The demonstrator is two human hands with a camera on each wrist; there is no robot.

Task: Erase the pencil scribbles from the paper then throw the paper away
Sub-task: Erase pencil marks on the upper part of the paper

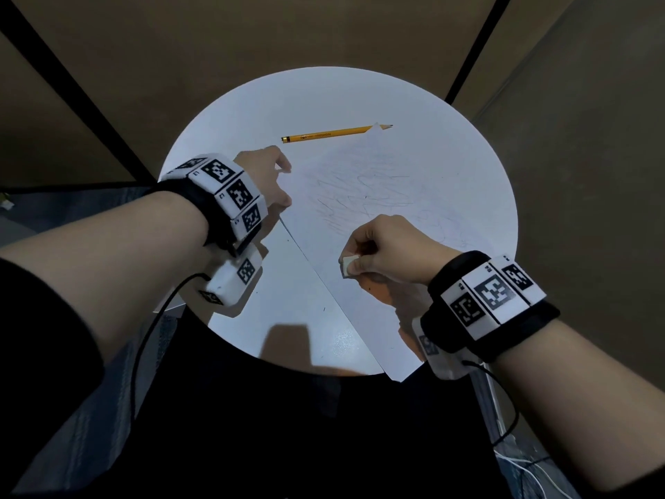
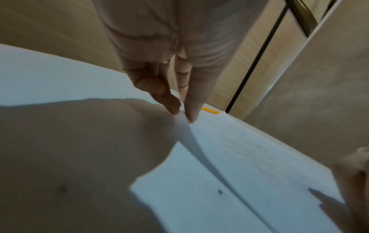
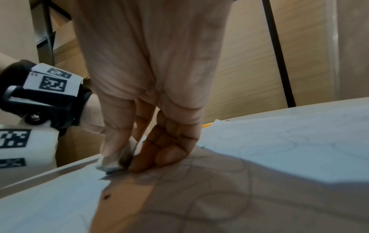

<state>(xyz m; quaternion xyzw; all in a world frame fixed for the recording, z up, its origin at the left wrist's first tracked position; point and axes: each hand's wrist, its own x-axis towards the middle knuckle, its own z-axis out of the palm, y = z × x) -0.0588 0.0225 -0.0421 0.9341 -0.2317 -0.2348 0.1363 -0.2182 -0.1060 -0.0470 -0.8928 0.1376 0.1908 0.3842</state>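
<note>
Right hand: the right hand [image 1: 390, 252] pinches a small white eraser [image 1: 348, 265] between thumb and curled fingers [image 3: 169, 151], its grey-smudged end down on the near part of the paper.
Paper: the paper [image 1: 388, 210] lies flat on the round white bench [image 1: 230, 113], its near corner overhanging the bench edge.
Progress: judged early; faint pencil scribbles [image 1: 363, 196] cover the middle of the sheet, so most erasing and the throwing away remain.
Left hand: the left hand [image 1: 268, 178] pins the paper's left edge, fingers [image 2: 191, 108] straight and close together, tips pressing down, holding nothing.
Pencil: a yellow pencil [image 1: 334, 133] lies beyond, its tip on the paper's far corner.
Writing: dark print on the pencil barrel, too small to read; wristbands carry only black-and-white square markers.
</note>
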